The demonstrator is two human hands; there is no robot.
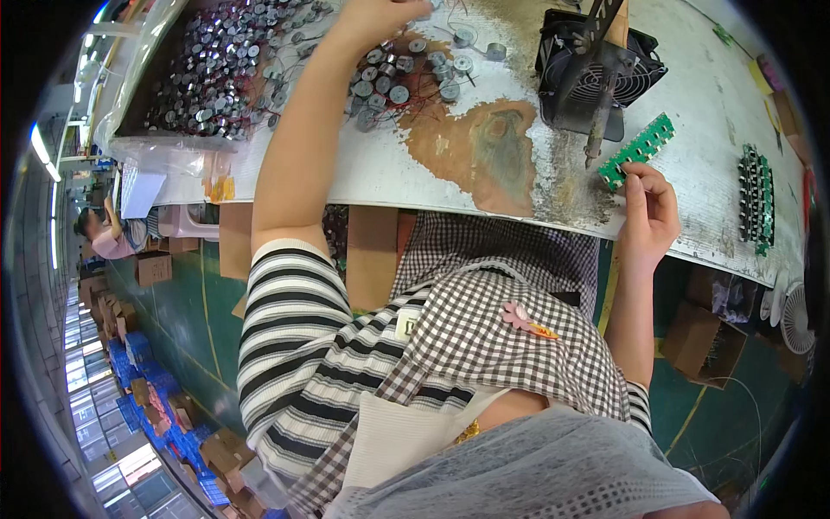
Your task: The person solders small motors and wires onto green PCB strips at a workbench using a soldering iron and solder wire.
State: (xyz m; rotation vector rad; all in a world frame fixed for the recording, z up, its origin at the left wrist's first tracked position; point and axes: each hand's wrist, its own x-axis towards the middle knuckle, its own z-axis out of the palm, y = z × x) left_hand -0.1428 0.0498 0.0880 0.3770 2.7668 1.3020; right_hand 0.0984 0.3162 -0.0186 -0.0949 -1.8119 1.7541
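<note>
My right hand point(653, 208) pinches the near end of a green circuit board point(640, 149), a narrow strip with a row of small parts, held tilted above the bench. Just to the left of the board, a soldering iron point(596, 121) points tip down in front of a black fan point(571, 52). My left arm stretches across the bench, and my left hand point(376, 22) is at the top edge with its fingers drawn together. What they hold, if anything, is hidden. Near it lie small round metal parts point(398, 93) with thin wires.
A large heap of the same round parts point(216, 65) fills the bench's left side, beside clear plastic sheeting point(173, 149). Several finished-looking green boards point(756, 199) are stacked at right. The white bench top point(363, 177) has a worn brown patch. Cardboard boxes point(705, 342) stand below.
</note>
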